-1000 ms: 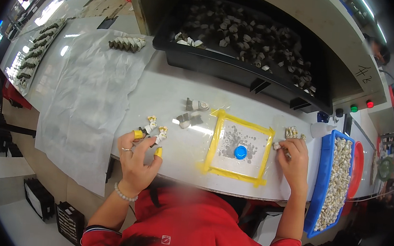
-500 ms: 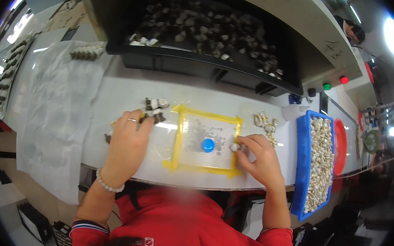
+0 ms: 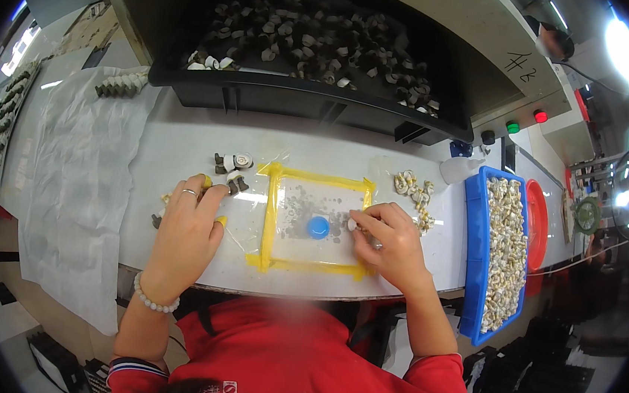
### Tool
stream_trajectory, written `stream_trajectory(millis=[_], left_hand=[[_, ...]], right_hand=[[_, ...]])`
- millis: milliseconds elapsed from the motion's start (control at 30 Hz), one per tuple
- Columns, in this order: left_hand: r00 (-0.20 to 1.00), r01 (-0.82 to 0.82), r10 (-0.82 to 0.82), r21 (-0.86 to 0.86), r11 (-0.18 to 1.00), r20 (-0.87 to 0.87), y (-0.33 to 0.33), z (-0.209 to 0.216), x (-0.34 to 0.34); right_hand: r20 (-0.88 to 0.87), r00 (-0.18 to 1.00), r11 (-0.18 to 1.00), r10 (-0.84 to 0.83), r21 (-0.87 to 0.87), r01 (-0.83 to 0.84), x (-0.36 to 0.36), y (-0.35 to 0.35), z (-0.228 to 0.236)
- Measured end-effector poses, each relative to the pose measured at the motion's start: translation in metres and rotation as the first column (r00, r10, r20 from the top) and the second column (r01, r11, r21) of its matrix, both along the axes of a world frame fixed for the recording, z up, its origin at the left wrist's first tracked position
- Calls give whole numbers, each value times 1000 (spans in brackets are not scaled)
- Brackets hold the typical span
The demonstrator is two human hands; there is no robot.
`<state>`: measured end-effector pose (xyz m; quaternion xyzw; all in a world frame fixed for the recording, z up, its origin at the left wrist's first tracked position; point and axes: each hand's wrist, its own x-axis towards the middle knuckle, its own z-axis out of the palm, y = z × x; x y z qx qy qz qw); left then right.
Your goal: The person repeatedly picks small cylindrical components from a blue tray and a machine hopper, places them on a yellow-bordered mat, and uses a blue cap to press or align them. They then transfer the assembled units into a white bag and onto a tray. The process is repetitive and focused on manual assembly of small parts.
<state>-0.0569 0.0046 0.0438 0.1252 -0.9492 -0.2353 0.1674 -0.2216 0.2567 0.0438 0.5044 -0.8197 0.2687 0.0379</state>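
Bench: white tabletop [image 3: 326, 147], glossy; a yellow-taped square [image 3: 270, 219] on it serves as landmark, grey wet-looking spots inside. Room behind: cluttered, lamps bright at far right of the square.

Right hand [image 3: 394, 242] over the square's right edge, thumb and fingertips pinching a small white piece [image 3: 352, 224], which sits above the square. Left hand [image 3: 191, 223] left of the square, thumb and forefinger apart at the tips; whether it grips anything, cannot tell.

Counts:
- one blue cap [image 3: 318, 227], inside the square
- two dark-and-white pieces [image 3: 234, 162], by its upper left corner
- one black tray [image 3: 294, 85], beyond it, jumbled pieces inside, too many to count
- one blue tray [image 3: 473, 259], right of it, heaped, uncountable
- one red tray [image 3: 538, 223], farther right
- one white bottle [image 3: 459, 169], beyond its upper right corner
- three buttons [image 3: 513, 128], farther that way: red, green, black
- one white sheet [image 3: 75, 198], well left
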Motion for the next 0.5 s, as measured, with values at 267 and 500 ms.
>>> stream_trajectory(millis=[267, 500], left_hand=[[993, 85, -85, 1, 996, 84, -10, 6, -2], [990, 112, -111, -9, 994, 85, -14, 5, -3]], right_hand=[[-21, 992, 991, 127, 49, -126, 8, -31, 16], [-115, 975, 975, 191, 140, -174, 8, -37, 11]])
